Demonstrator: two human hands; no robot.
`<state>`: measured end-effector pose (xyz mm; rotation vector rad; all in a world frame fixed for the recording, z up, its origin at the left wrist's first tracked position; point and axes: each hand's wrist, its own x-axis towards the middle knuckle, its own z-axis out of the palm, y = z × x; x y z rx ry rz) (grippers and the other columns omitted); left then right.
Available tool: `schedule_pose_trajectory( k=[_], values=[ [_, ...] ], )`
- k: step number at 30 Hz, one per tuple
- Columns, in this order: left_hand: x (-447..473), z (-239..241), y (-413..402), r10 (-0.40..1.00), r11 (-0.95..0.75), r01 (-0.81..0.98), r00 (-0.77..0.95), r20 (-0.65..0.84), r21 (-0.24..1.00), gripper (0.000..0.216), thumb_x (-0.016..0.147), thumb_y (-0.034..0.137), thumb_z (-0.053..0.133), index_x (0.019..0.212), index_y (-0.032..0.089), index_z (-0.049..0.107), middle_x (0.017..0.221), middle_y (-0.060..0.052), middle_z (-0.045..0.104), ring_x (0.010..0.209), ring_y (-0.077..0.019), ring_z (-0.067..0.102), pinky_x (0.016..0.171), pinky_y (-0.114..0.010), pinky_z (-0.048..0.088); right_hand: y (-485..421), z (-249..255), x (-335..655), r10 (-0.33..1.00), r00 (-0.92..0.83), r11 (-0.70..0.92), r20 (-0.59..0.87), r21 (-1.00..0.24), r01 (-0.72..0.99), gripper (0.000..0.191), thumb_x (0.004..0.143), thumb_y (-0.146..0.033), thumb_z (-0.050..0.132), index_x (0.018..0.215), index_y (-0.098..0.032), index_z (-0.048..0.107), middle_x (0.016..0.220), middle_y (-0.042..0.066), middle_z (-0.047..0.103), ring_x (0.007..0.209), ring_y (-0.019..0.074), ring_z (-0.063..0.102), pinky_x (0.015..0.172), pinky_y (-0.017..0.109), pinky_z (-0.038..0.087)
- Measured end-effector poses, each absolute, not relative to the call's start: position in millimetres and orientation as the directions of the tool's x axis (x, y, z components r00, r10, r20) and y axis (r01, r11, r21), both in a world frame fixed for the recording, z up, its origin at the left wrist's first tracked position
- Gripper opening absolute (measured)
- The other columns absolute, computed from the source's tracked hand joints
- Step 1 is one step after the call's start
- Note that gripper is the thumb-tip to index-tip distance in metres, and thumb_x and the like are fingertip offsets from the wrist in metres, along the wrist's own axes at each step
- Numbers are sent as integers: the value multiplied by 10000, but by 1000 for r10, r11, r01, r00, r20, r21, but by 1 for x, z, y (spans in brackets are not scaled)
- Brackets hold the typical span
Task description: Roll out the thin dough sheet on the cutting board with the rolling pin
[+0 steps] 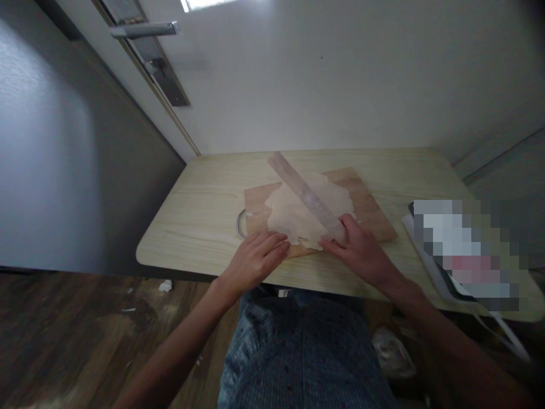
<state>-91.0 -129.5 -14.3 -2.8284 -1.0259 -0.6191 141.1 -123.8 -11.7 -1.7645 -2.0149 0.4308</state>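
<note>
A thin, uneven sheet of dough (285, 210) with a ragged edge is spread over a wooden cutting board (366, 199). Slanting across it lies a pale rolling pin (304, 190), its far end pointing to the back left. My right hand (355, 247) is closed round the pin's near end, thumb low by the dough's front edge. At the front left of the dough rests my left hand (261, 253), fingers stretched out and fingertips touching the sheet's edge. The left thumb is hidden. A metal ring handle (241, 223) sticks out from the board's left side.
The board lies on a light wood-grain table (191, 210) against a white door with a metal handle (145, 29). At the table's right is a blurred-out device (464, 250) with a white cable (506, 335). A white scrap (166, 286) lies on the dark floor.
</note>
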Motion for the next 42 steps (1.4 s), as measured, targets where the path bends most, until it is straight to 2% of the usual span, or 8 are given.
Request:
schedule_pose_trajectory(
  k=[4,11,16,21,25,34,39,42],
  values=[
    [-82,-24,-108,572,-790,614,735,365,1,218,908,213,409,961,152,612,1000,-72,650,951,-176,578,784,-332,500,-117,-6,128,995,-94,85,19,-611,787,262,621,-282,656,719,-229,419,658,1,604,597,171,573,507,250,377],
    [-77,-24,-101,434,-841,525,798,417,-129,210,896,141,418,878,98,623,910,-68,665,829,-178,597,693,-303,490,-110,-4,119,988,-133,50,-80,-648,760,242,610,-213,635,682,-222,404,640,0,595,609,162,571,537,244,377],
    [-73,-26,-102,459,-830,546,784,418,-111,232,912,156,388,883,100,612,910,-67,659,840,-166,595,695,-288,492,-110,-7,120,984,-176,120,-28,-626,771,186,645,-229,589,706,-218,414,620,-2,580,571,145,550,506,229,353],
    [-72,-32,-103,500,-809,582,756,422,-84,172,888,166,450,897,93,605,912,-68,648,862,-166,588,716,-281,502,-108,-9,122,962,-266,256,60,-543,800,170,666,-212,543,719,-218,381,638,5,567,577,139,535,505,225,328],
    [-71,-33,-105,509,-803,592,744,433,-73,153,875,162,476,900,84,605,912,-68,643,880,-174,582,726,-277,503,-108,-10,121,945,-313,314,93,-529,789,184,662,-198,541,718,-219,367,651,7,562,584,138,535,506,225,321],
    [-63,-32,-109,552,-766,638,719,421,-86,184,892,170,434,856,120,607,812,-37,631,711,-144,547,584,-262,455,-111,-12,123,981,-173,190,87,-603,775,181,656,-248,569,747,-219,416,613,3,580,567,171,574,490,239,347],
    [-56,-31,-114,563,-763,641,723,399,-84,190,896,192,429,843,132,602,799,-33,623,699,-151,531,561,-260,435,-112,-12,124,993,-96,120,73,-687,716,168,636,-230,572,726,-218,432,645,20,605,591,187,589,545,271,398],
    [-53,-30,-115,571,-754,651,717,400,-89,199,899,185,419,826,136,597,785,-32,618,689,-150,523,549,-257,425,-112,-15,121,994,-47,103,99,-692,714,200,623,-229,579,720,-228,404,613,5,579,570,185,571,533,272,387]
  ],
)
